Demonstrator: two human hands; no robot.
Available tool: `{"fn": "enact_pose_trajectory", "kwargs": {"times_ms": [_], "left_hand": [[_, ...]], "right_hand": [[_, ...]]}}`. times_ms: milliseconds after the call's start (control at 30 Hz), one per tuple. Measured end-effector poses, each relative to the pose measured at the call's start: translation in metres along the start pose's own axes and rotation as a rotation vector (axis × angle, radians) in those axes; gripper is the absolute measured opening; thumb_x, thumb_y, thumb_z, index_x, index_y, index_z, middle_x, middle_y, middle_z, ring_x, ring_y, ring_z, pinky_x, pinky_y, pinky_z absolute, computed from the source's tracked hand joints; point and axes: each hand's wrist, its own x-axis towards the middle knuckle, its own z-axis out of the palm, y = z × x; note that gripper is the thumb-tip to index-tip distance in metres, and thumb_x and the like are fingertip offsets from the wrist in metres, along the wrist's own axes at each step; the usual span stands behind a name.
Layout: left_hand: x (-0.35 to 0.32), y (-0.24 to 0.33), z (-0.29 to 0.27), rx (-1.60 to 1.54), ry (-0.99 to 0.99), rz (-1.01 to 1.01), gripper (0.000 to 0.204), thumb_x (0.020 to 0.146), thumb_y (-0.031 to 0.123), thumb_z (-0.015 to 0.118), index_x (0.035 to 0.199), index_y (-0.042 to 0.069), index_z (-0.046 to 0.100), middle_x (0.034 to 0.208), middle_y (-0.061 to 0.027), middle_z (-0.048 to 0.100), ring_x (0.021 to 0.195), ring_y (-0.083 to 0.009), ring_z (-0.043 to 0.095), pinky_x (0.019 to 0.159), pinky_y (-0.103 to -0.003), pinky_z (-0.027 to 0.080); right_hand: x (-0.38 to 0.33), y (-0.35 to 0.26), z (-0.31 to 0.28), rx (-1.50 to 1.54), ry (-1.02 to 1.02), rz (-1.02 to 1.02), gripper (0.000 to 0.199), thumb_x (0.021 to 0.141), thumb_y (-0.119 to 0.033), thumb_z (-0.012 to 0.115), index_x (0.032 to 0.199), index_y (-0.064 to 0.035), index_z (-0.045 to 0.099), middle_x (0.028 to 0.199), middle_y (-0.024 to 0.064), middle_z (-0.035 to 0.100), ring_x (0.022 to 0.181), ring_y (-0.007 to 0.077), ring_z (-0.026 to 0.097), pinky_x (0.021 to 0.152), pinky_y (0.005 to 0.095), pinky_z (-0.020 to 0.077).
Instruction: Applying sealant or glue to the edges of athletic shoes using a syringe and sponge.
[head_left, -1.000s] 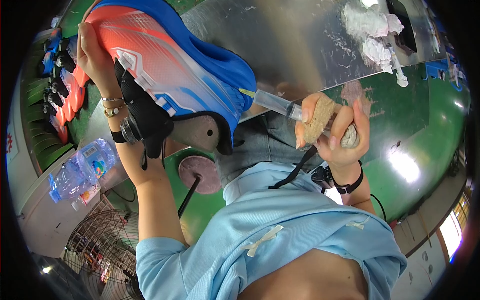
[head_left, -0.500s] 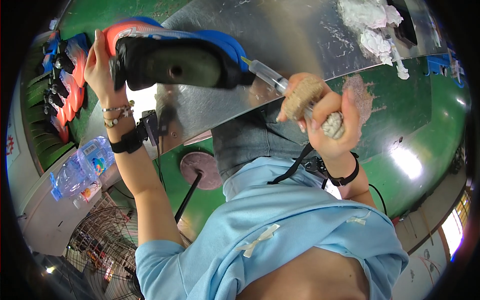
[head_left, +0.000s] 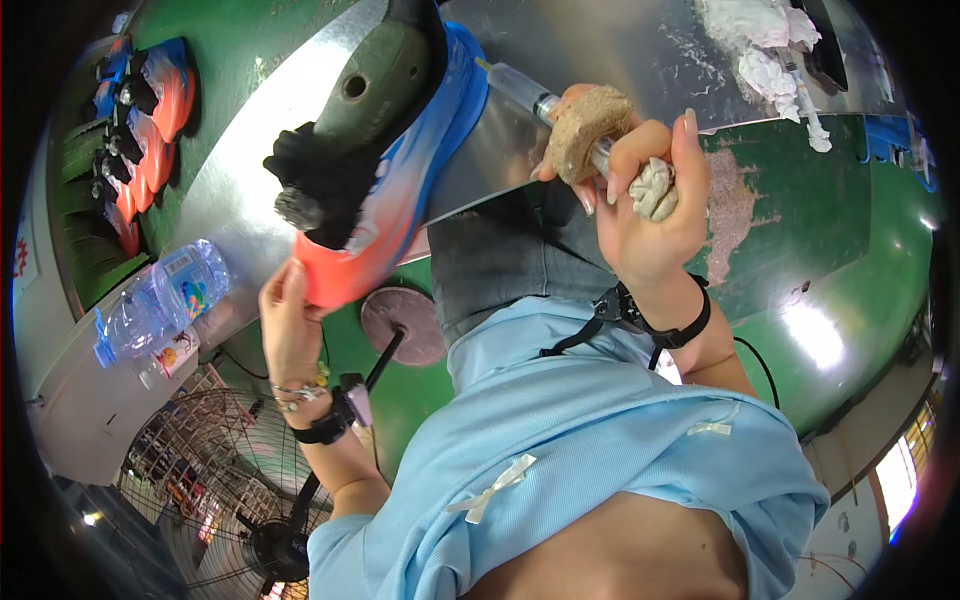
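Observation:
A blue and coral sports shoe (head_left: 405, 190) tilts over the metal table with a dark green shoe last (head_left: 390, 80) inside its black collar. Crumpled black material bunches over its upper. My left hand (head_left: 290, 320) pinches the coral tip of the shoe between thumb and fingers. In my right hand (head_left: 645, 215) is a clear syringe (head_left: 520, 90), its thin yellowish tip beside the shoe's blue edge; whether they touch I cannot tell. A tan, rough ring (head_left: 588, 130) surrounds the syringe among my fingers. An off-white crumpled wad (head_left: 653, 190) sits at its rear end, against my palm.
More coral and blue shoes (head_left: 160, 100) stand on a green rack at the left. A large plastic bottle (head_left: 165, 300) lies near a wire fan (head_left: 230, 490). Crumpled white material (head_left: 765, 60) and another syringe (head_left: 803, 95) rest at the table's far right.
The shoe has turned, so its coral end now points toward me. My left hand has moved down and nearer with it. My right hand and syringe have shifted slightly up and left.

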Motion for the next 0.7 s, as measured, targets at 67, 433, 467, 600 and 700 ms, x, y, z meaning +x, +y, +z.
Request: {"fn": "enact_pose_trajectory", "kwargs": {"times_ms": [67,433,467,600,700], "left_hand": [[-0.013,-0.024,-0.003,-0.096,-0.138,-0.057,0.031,0.088,0.016,0.055,0.108,-0.008,0.053,0.091,-0.0064,0.062,0.071,-0.0077,0.059,0.058,-0.018,0.047],[-0.022,-0.049,0.059,-0.33,-0.477,-0.124,0.054,0.067,0.009,0.073,0.112,-0.003,0.046,0.104,-0.0111,0.059,0.094,-0.0165,0.059,0.084,-0.031,0.048],[-0.022,-0.051,0.061,-0.335,-0.489,-0.115,0.054,0.067,0.009,0.073,0.112,-0.003,0.046,0.103,-0.011,0.059,0.093,-0.0169,0.059,0.084,-0.031,0.048],[-0.022,-0.061,0.066,-0.38,-0.491,-0.092,0.054,0.067,0.011,0.073,0.111,-0.003,0.045,0.102,-0.0104,0.059,0.092,-0.0176,0.059,0.083,-0.031,0.048],[-0.02,-0.069,0.07,-0.415,-0.515,-0.088,0.055,0.067,0.013,0.072,0.112,-0.003,0.044,0.103,-0.0107,0.058,0.092,-0.0177,0.059,0.084,-0.031,0.048]], "right_hand": [[-0.003,-0.001,0.0,-0.043,0.006,-0.002,0.048,0.095,-0.034,0.015,0.064,-0.0067,0.038,0.101,0.03,0.052,0.066,0.0313,0.058,0.048,0.027,0.0337],[-0.023,-0.012,0.005,0.027,0.026,0.028,0.053,0.096,-0.034,0.021,0.065,-0.0003,0.047,0.06,0.0113,0.047,0.048,0.0201,0.049,0.045,0.0282,0.0383],[-0.027,-0.013,0.007,0.009,0.038,0.033,0.052,0.096,-0.034,0.02,0.067,-0.0001,0.047,0.06,0.0114,0.047,0.048,0.0199,0.048,0.045,0.0281,0.0387],[-0.034,-0.015,0.013,0.017,0.097,0.047,0.053,0.096,-0.035,0.018,0.07,0.0007,0.047,0.06,0.0115,0.048,0.049,0.0195,0.048,0.046,0.0282,0.0405],[-0.038,-0.027,0.007,-0.073,-0.04,0.116,0.049,0.094,-0.034,0.017,0.062,-0.005,0.041,0.096,0.0298,0.052,0.065,0.0314,0.057,0.046,0.0273,0.0349]]}}
